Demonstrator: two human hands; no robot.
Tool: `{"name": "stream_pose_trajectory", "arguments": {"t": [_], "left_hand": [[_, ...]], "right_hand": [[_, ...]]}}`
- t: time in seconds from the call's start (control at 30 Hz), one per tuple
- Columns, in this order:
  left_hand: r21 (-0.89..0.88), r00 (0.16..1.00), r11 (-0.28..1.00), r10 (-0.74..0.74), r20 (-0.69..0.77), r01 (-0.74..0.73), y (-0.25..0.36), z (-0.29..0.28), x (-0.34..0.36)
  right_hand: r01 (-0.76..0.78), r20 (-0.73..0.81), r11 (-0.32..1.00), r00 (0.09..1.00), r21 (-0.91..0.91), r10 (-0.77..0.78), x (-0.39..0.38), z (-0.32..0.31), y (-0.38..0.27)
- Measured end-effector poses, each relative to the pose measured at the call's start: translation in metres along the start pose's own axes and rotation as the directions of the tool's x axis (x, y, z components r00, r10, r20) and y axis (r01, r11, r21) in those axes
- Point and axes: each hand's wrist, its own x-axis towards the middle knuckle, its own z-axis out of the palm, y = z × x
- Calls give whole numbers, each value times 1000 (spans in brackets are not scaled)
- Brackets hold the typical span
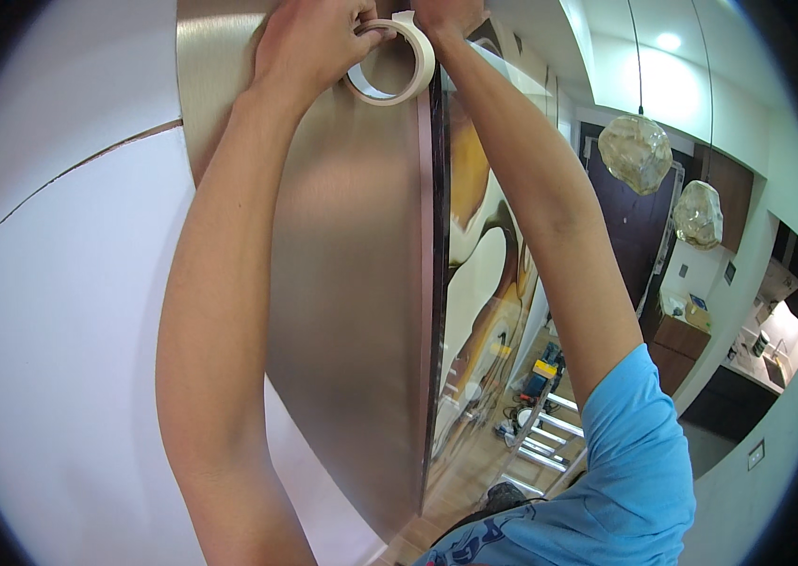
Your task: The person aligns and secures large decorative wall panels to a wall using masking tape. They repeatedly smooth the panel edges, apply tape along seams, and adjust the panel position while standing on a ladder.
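Note:
Both my arms reach up to the top of the view. My left hand (pixel 309 42) is closed, its thumb and fingers gripping the rim of a roll of cream masking tape (pixel 425 64). The roll hangs in front of a brushed, bronze-coloured metal panel (pixel 347 245), near its right edge. A short tab of tape shows at the roll's top, towards my right hand (pixel 449 14). That hand is at the upper end of the dark panel edge (pixel 436 283); its fingers are cut off by the picture's top, so what they hold is hidden.
Right of the edge runs a glossy panel with an amber and cream pattern (pixel 474 274). A ladder (pixel 550 434) and tools (pixel 540 373) are on the floor below. Glass pendant lamps (pixel 636 154) hang at right. A white wall surface (pixel 69 358) fills the left.

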Motion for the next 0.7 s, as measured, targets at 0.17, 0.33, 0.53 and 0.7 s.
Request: {"name": "stream_pose_trajectory", "arguments": {"t": [0.17, 0.33, 0.53, 0.7], "left_hand": [[13, 1000, 1000, 1, 16, -1, 0, 1, 1], [34, 1000, 999, 11, 10, -11, 0, 2, 0], [58, 999, 998, 27, 19, -28, 0, 2, 0], [62, 999, 998, -11, 47, 8, 2, 2, 1]], "right_hand": [[-28, -55, 995, 998, 97, 34, 2, 1, 4], [-35, -55, 989, 998, 144, 43, 2, 1, 5], [64, -94, 994, 994, 89, -56, 0, 0, 4], [-30, -66, 990, 997, 139, 39, -1, -1, 3]]}}
